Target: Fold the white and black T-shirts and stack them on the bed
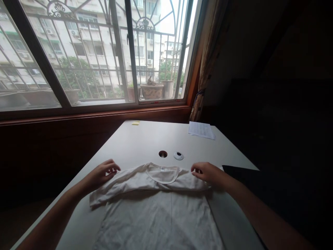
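Observation:
A white T-shirt (158, 215) lies spread on the white table, its round neckline (162, 175) toward the window. Wrinkles run across the chest, and a fold crosses below the neck. My left hand (105, 173) hovers over the shoulder and sleeve on the left, fingers loosely bent with a gap to the thumb. Over the shoulder on the right, my right hand (205, 172) has its fingers curved down at the cloth, apart from the thumb. It partly hides the sleeve on that side. I see no cloth pinched in either hand. The shirt's lower part runs out of view.
Beyond the collar, the table (145, 142) has an open cable hole (163, 154) and a round grommet (178, 155). Printed papers (201, 130) lie at the far right, a yellow sticky note (135, 123) at the far left. Dark material (239, 177) touches the right edge.

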Tool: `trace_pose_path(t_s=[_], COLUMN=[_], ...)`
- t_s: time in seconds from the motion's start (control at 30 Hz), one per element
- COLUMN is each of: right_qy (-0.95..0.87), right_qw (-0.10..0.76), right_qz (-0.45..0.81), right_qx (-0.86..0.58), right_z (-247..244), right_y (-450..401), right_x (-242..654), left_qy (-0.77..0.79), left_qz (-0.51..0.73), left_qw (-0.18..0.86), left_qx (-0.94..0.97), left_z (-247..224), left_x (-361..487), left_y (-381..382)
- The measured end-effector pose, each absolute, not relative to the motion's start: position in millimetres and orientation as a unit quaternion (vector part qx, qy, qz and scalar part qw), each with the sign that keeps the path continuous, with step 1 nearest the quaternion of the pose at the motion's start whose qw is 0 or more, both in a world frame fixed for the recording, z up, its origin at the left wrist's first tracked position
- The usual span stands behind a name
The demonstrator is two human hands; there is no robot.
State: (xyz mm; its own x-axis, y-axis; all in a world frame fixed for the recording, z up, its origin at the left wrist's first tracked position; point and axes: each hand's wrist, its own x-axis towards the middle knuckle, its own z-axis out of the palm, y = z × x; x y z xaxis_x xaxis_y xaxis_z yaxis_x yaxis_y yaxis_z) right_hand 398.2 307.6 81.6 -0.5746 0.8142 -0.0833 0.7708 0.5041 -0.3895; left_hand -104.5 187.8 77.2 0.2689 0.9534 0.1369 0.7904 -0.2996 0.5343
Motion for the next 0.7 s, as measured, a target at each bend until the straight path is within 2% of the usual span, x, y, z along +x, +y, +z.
trace_pose_path(t_s=[0.07,0.17,0.27,0.4,0.53,0.7], right_qy=[-0.873,-0.862,-0.844,-0.834,-0.831,-0.825], right_qw=[0.074,0.054,0.019,-0.007,0.028,0.11], right_qz=[0.178,0.17,0.195,0.254,0.282,0.24], right_qx=[-0.448,-0.475,-0.5,-0.489,-0.479,-0.501], right_z=[72.2,56.5,48.2,52.5,63.4,64.7], right_y=[309.0,313.3,321.5,334.7,347.1,366.0], right_x=[377.2,357.7,358.9,382.8,402.5,394.5], left_qy=[0.554,0.576,0.595,0.605,0.633,0.674], left_qz=[0.206,0.145,0.108,0.125,0.172,0.202], left_qw=[0.124,0.085,0.086,0.126,0.14,0.074], left_qx=[0.797,0.8,0.791,0.776,0.742,0.706], left_z=[67.2,54.5,49.8,45.3,35.5,35.2], left_x=[-73.8,-41.2,-28.5,-34.2,-50.9,-61.7], left_y=[207.7,229.4,239.9,246.9,262.5,290.8])
